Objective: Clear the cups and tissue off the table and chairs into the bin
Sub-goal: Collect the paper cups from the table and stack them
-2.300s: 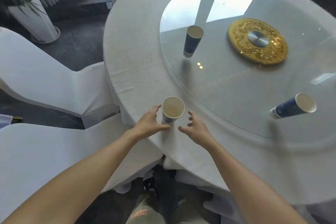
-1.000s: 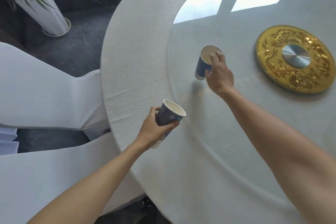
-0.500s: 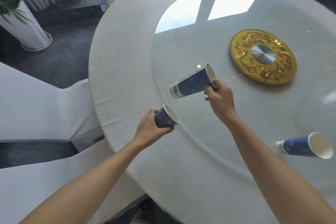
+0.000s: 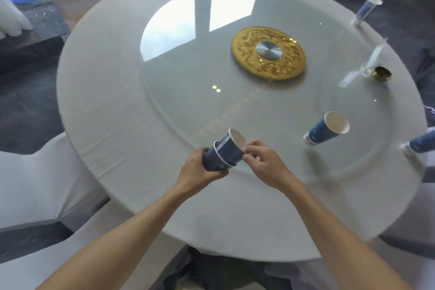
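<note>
Two blue paper cups are nested together above the near edge of the round table [image 4: 113, 92]. My left hand [image 4: 200, 169] grips the outer cup [image 4: 211, 160] around its body. My right hand [image 4: 261, 162] pinches the rim of the inner cup [image 4: 231, 147], which sits partly inside the outer one. A third blue cup [image 4: 326, 130] stands on the glass turntable to the right. A fourth blue cup [image 4: 421, 143] is at the right edge, and another cup [image 4: 368, 10] stands far right. No tissue or bin is in view.
A gold disc [image 4: 268, 54] lies at the turntable's centre. A small clear glass and a gold dish [image 4: 382, 74] sit at the right side. White covered chairs [image 4: 35, 179] stand to my left and below, close to the table edge.
My right hand brought its cup down and pushed it into the cup in my left hand. The view shifted right, showing more cups.
</note>
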`<action>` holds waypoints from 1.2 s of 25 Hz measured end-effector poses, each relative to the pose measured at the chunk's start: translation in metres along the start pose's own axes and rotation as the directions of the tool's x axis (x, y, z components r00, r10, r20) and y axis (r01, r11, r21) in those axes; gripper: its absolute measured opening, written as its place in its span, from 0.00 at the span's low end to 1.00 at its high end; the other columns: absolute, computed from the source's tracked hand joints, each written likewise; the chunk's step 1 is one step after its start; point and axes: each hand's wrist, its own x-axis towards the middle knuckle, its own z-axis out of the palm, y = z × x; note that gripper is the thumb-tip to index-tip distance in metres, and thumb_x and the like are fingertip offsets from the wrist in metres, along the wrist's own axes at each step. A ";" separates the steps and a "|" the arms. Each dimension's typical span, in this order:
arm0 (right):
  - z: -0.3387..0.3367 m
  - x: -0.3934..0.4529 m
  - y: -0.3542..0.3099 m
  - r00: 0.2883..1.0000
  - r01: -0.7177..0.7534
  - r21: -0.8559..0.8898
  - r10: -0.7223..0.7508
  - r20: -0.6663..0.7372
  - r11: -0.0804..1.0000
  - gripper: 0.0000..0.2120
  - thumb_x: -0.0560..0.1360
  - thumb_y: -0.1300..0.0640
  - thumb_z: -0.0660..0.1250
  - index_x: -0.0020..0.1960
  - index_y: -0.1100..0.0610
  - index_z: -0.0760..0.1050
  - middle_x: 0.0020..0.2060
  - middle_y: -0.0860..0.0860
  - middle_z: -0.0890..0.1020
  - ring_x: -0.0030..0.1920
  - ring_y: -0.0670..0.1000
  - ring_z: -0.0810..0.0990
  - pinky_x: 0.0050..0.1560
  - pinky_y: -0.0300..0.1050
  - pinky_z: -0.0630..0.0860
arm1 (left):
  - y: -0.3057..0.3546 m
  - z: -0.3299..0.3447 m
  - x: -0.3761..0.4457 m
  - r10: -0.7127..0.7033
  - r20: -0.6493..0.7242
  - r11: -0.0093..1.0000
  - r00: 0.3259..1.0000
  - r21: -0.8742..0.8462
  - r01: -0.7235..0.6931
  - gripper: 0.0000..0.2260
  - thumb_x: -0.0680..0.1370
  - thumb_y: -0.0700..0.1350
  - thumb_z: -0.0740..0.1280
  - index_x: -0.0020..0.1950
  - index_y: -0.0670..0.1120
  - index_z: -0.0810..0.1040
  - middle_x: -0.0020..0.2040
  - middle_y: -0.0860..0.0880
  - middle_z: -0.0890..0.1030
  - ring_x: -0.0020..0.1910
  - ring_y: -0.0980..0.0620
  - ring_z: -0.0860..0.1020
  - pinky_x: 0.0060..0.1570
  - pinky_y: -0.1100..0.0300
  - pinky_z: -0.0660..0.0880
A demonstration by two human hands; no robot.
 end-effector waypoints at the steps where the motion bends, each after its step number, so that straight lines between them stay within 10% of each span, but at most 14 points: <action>1: -0.002 -0.010 0.009 1.000 0.017 -0.086 -0.017 -0.009 0.996 0.08 0.80 0.57 0.67 0.49 0.53 0.85 0.52 0.49 0.78 0.53 0.49 0.76 0.55 0.42 0.72 | 0.007 0.009 -0.002 0.027 0.005 0.999 1.000 0.026 -0.027 0.33 0.61 0.61 0.81 0.64 0.55 0.77 0.56 0.55 0.79 0.58 0.54 0.79 0.56 0.53 0.80; 11: -0.068 -0.043 0.080 0.995 -0.074 0.012 0.075 -0.070 0.997 0.09 0.80 0.53 0.68 0.47 0.54 0.86 0.46 0.51 0.82 0.46 0.51 0.81 0.51 0.49 0.77 | 0.072 0.105 0.012 0.102 0.094 0.994 0.990 0.018 -0.104 0.34 0.64 0.61 0.81 0.68 0.61 0.74 0.55 0.56 0.82 0.55 0.56 0.81 0.53 0.55 0.81; 17: -0.164 -0.006 0.160 0.851 -0.157 -0.308 -0.029 -0.524 0.939 0.19 0.76 0.56 0.71 0.66 0.58 0.79 0.65 0.58 0.78 0.66 0.62 0.73 0.66 0.57 0.73 | 0.121 0.180 0.033 0.021 0.136 0.997 0.991 -0.070 -0.011 0.27 0.67 0.54 0.82 0.63 0.58 0.77 0.50 0.55 0.86 0.46 0.64 0.84 0.48 0.55 0.83; 24: -0.215 0.038 0.232 0.965 -0.187 -0.557 0.044 -0.260 0.809 0.13 0.79 0.60 0.64 0.61 0.59 0.81 0.69 0.56 0.77 0.80 0.60 0.59 0.74 0.60 0.61 | 0.138 0.232 0.026 -0.058 0.123 0.997 0.991 -0.047 0.064 0.26 0.69 0.51 0.82 0.64 0.57 0.77 0.51 0.57 0.85 0.46 0.69 0.82 0.44 0.64 0.81; 30: -0.221 0.007 0.239 0.934 -0.211 -0.293 0.103 -0.343 0.933 0.08 0.80 0.61 0.60 0.49 0.62 0.77 0.56 0.59 0.80 0.61 0.65 0.74 0.58 0.54 0.72 | 0.143 0.239 0.008 -0.074 0.137 0.997 0.988 -0.023 0.078 0.25 0.69 0.49 0.82 0.63 0.57 0.77 0.50 0.57 0.85 0.48 0.65 0.84 0.45 0.64 0.82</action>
